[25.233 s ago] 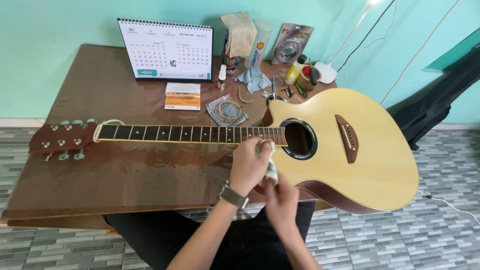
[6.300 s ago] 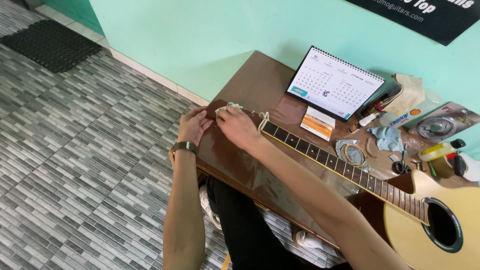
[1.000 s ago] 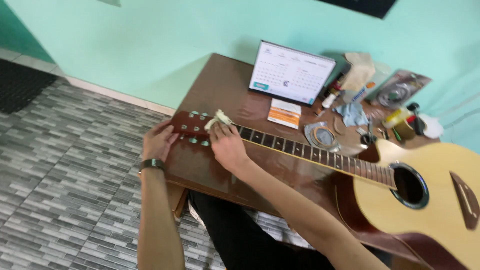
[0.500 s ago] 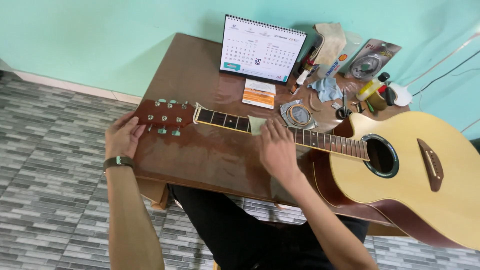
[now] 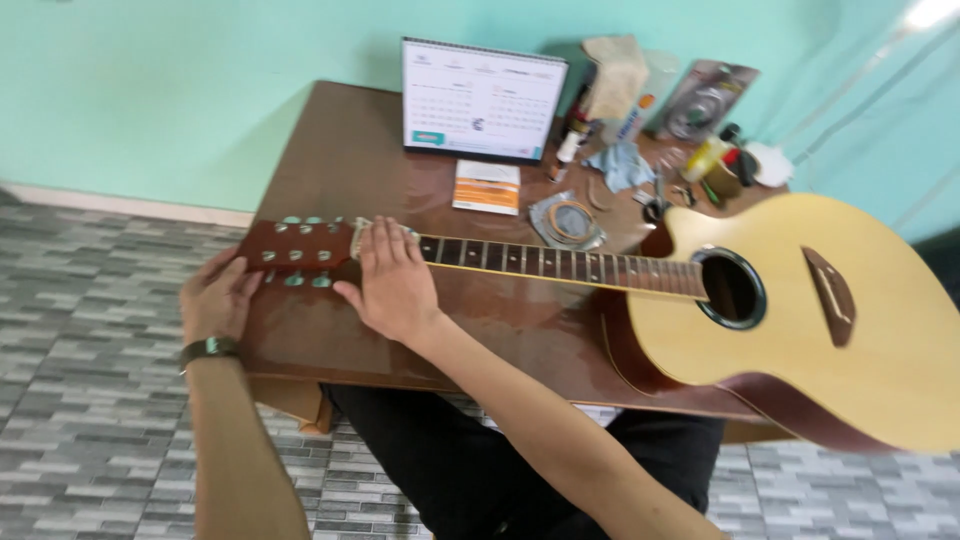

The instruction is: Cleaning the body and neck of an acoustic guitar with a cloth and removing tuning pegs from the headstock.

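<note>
Two hands on guitar (image 5: pixel 800 300), head view. Left hand (image 5: pixel 218 297), left of centre, cups headstock (image 5: pixel 296 248) end, loosely wrapped. Right hand (image 5: pixel 392 282) lies flat, fingers spread, over nut; possibly cloth beneath, blurred. Risk: glossy pale body overhangs brown table (image 5: pixel 330 150) at lower right; hard press could tip it. Neck dark, smooth.
</note>
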